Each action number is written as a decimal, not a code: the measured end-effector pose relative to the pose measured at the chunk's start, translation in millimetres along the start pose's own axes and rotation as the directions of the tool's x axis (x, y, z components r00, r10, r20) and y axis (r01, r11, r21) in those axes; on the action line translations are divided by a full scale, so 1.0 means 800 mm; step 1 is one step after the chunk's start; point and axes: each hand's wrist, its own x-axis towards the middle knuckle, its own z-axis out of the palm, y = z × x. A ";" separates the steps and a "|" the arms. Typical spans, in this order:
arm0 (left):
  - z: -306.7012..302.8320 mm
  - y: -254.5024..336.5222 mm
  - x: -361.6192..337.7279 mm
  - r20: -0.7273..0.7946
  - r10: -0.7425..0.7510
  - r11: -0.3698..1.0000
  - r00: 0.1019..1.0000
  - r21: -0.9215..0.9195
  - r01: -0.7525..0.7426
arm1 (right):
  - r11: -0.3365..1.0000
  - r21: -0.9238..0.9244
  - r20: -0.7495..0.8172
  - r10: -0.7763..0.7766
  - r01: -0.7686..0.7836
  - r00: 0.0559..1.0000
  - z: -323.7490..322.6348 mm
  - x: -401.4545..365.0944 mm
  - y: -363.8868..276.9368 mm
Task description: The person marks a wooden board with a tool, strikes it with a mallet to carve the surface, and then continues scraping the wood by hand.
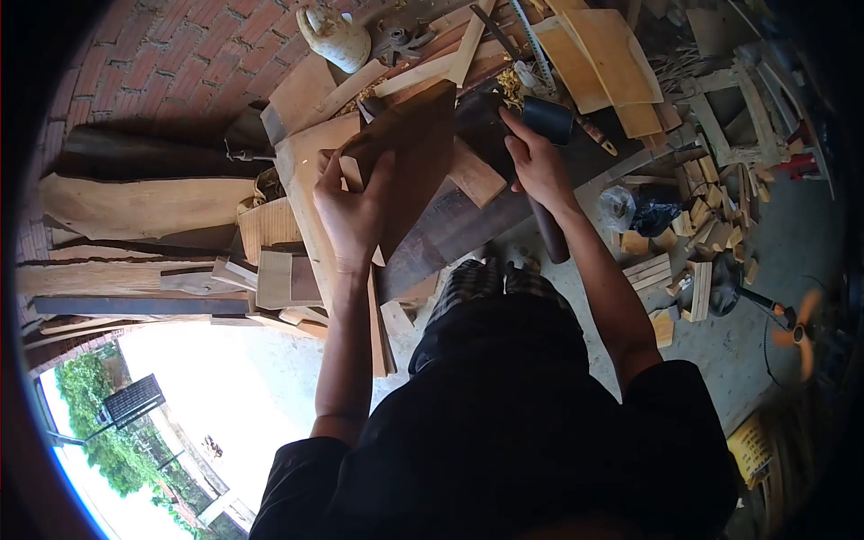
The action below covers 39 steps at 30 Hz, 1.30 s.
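Observation:
My left hand (353, 209) is closed on a dark wooden board (409, 157) that stands tilted over the workbench, with a small pale wood block (353, 174) by the fingers. To its right, my right hand (538, 166) is wrapped round the dark handle (548, 232) of a tool whose head is hard to make out. Close to that hand a dark cylinder (546, 121) lies on the bench. Between the hands a short brown wood block (477, 173) rests on a dark plank (463, 216).
A white jug (335, 38) stands at the back by a brick wall (171, 63). Long planks (148, 205) are stacked at the left. Light boards (603, 58) and a brush (596, 135) lie back right. Wood offcuts (702, 216) and an orange fan (801, 335) are at the right.

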 end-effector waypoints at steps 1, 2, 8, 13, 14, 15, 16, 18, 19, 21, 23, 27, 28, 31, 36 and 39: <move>0.002 -0.003 -0.004 0.016 -0.002 1.000 1.000 -0.008 0.002 | 1.000 0.002 0.012 -0.009 0.009 1.000 0.007 -0.010 -0.013; 0.000 0.015 -0.007 0.074 -0.088 0.996 0.993 -0.008 0.089 | 0.994 0.071 0.043 -0.088 0.085 0.995 0.014 -0.021 -0.025; 0.012 0.006 -0.034 0.158 -0.266 0.900 0.951 -0.311 0.304 | 0.911 0.147 0.023 -0.392 0.384 0.920 0.043 -0.075 -0.079; 0.027 0.017 -0.055 0.173 -0.125 0.956 0.977 -0.242 0.166 | 0.899 0.012 0.115 -0.435 0.437 0.893 0.043 -0.111 -0.094; 0.034 0.027 -0.058 0.103 -0.099 0.958 0.990 -0.259 0.123 | 0.944 0.094 0.185 -0.330 0.317 0.926 0.030 -0.107 -0.111; 0.037 0.033 -0.060 0.033 -0.072 0.959 0.997 -0.272 0.078 | 0.944 0.087 0.190 -0.330 0.319 0.925 0.030 -0.108 -0.111; 0.034 0.034 -0.058 0.078 -0.106 0.955 0.991 -0.269 0.124 | 0.945 0.079 0.202 -0.326 0.316 0.924 0.031 -0.108 -0.113; 0.041 0.023 -0.066 0.022 -0.071 0.965 0.997 -0.251 0.075 | 0.944 0.073 0.211 -0.330 0.322 0.920 0.031 -0.111 -0.117; 0.044 0.020 -0.067 -0.028 -0.037 0.973 0.999 -0.229 0.030 | 0.919 0.056 0.196 -0.392 0.389 0.899 0.028 -0.114 -0.117; 0.046 0.020 -0.072 0.001 -0.065 0.975 0.998 -0.213 0.064 | 0.867 0.022 0.176 -0.493 0.498 0.852 0.026 -0.127 -0.112; 0.049 0.022 -0.081 0.066 -0.113 0.976 0.991 -0.182 0.124 | 0.892 0.016 0.163 -0.448 0.452 0.879 0.027 -0.113 -0.108; 0.055 0.023 -0.087 -0.006 -0.006 0.975 1.000 -0.222 0.005 | 0.943 0.029 0.152 -0.331 0.330 0.931 0.024 -0.119 -0.110; 0.055 0.021 -0.090 0.006 -0.059 0.965 0.998 -0.256 0.059 | 0.913 0.028 0.153 -0.407 0.408 0.900 0.024 -0.124 -0.108; 0.057 0.027 -0.096 0.035 -0.012 0.969 0.999 -0.247 0.021 | 0.894 -0.019 0.157 -0.440 0.448 0.884 0.023 -0.108 -0.100; 0.056 0.014 -0.097 0.015 0.021 0.987 1.000 -0.159 -0.018 | 0.870 -0.025 0.103 -0.488 0.493 0.867 0.026 -0.118 -0.095; 0.057 0.024 -0.100 0.053 -0.033 0.972 0.998 -0.231 0.044 | 0.942 -0.037 0.259 -0.313 0.334 0.914 0.014 -0.109 -0.109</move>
